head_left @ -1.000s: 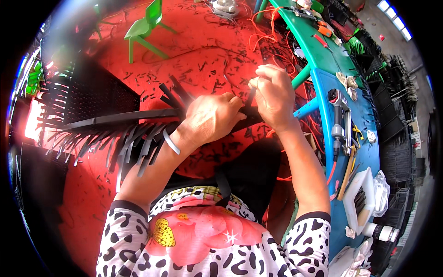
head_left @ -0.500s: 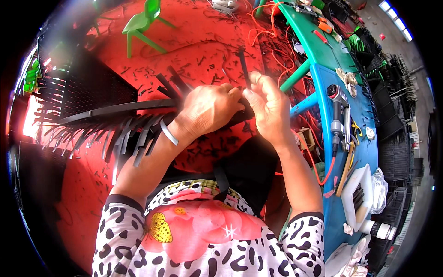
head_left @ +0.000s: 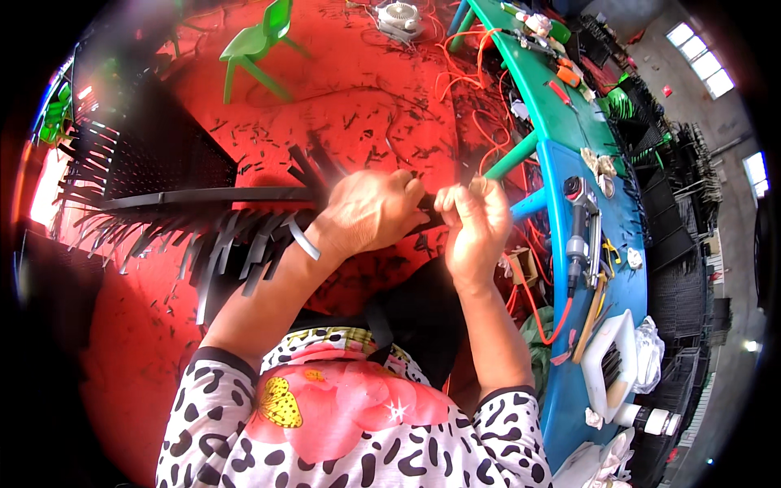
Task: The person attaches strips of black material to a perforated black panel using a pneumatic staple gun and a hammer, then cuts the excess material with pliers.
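A black woven panel with a curved black rim lies to the left. Many loose flat black strips fringe its lower side. My left hand is closed round the near end of this rim, knuckles up, hiding what is under the palm. Close beside it, my right hand is curled tight with the thumb pressed to the fingers. A short dark piece of strip shows between the two hands; most of it is hidden in my right fingers. A pale band circles my left wrist.
At the right, a blue table carries a power tool, a hammer-like wooden handle and a white tray. A green table adjoins it. Orange hoses, a green chair, a white fan and black scraps lie around the red floor.
The black strip that stood up from my right fingers no longer shows upright. My right hand has turned and its fingers are more curled. My left hand keeps its grip; the view has shifted slightly.
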`<action>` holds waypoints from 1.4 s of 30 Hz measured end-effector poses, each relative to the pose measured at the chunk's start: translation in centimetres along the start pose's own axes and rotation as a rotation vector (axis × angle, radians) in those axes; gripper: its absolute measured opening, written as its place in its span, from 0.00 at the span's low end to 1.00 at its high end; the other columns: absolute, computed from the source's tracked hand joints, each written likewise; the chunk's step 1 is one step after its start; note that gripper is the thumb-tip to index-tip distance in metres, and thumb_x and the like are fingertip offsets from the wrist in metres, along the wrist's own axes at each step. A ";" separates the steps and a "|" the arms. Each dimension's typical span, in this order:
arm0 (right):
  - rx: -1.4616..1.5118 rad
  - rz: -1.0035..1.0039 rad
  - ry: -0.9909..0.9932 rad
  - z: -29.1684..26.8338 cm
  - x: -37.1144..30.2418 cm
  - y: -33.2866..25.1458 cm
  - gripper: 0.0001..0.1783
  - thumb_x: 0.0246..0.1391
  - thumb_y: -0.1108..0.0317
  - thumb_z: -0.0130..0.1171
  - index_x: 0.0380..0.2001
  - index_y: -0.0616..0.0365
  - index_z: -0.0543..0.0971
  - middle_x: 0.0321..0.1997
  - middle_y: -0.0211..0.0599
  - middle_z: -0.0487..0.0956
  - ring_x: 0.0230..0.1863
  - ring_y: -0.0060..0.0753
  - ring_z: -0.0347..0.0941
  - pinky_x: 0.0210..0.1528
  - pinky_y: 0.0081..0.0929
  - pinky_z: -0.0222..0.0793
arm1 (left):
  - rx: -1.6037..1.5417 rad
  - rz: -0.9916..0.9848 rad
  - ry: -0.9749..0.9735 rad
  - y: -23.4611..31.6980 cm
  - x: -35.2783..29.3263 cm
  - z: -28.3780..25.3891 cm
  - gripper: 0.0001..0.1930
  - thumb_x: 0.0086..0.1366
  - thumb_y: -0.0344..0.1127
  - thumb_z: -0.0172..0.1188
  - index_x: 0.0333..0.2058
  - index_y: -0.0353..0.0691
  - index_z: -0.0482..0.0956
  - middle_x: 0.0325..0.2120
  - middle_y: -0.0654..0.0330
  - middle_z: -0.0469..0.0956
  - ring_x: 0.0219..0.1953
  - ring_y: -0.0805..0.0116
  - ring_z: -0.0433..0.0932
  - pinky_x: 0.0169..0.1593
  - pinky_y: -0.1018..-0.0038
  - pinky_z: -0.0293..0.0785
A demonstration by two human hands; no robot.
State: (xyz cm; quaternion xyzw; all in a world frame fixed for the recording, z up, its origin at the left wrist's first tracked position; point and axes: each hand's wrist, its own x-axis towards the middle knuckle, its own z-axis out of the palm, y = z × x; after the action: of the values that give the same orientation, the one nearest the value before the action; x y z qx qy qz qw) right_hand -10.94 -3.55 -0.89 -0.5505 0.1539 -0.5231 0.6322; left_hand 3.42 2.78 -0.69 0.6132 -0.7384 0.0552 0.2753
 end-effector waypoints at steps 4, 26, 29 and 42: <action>0.032 0.068 0.054 -0.2 -0.5 -1.1 0.03 0.57 0.78 0.48 0.29 0.61 0.67 0.21 0.32 0.69 0.22 0.21 0.64 0.28 0.17 0.60 | 0.027 0.034 0.052 0.3 -0.1 0.0 0.16 0.49 0.45 0.64 0.25 0.39 0.71 0.21 0.58 0.70 0.24 0.57 0.75 0.26 0.64 0.72; -0.645 0.406 -0.371 -0.5 7.7 1.7 0.05 0.48 0.75 0.56 0.21 0.65 0.73 0.18 0.37 0.74 0.19 0.28 0.72 0.25 0.27 0.68 | 0.047 0.049 0.126 1.0 -0.6 0.5 0.13 0.48 0.41 0.65 0.23 0.41 0.71 0.19 0.59 0.69 0.21 0.58 0.73 0.25 0.66 0.70; -1.016 0.344 -0.493 -0.1 8.0 2.1 0.06 0.45 0.72 0.59 0.22 0.63 0.75 0.22 0.44 0.77 0.25 0.41 0.75 0.30 0.33 0.70 | 0.015 0.072 0.163 1.0 -0.5 0.6 0.13 0.47 0.40 0.66 0.23 0.41 0.71 0.20 0.58 0.70 0.22 0.58 0.73 0.25 0.66 0.70; -1.229 0.402 -0.785 0.1 9.3 2.9 0.04 0.44 0.72 0.55 0.22 0.62 0.77 0.22 0.43 0.77 0.28 0.29 0.74 0.32 0.30 0.67 | -0.015 -0.017 0.050 0.6 -0.3 0.4 0.14 0.46 0.38 0.66 0.26 0.40 0.71 0.21 0.58 0.71 0.23 0.57 0.75 0.27 0.65 0.71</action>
State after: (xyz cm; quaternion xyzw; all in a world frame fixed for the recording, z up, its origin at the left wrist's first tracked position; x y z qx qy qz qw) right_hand -5.63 -11.70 0.20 -0.9112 0.2787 0.0169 0.3030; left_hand 2.76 2.95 -1.03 0.6159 -0.7264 0.0626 0.2984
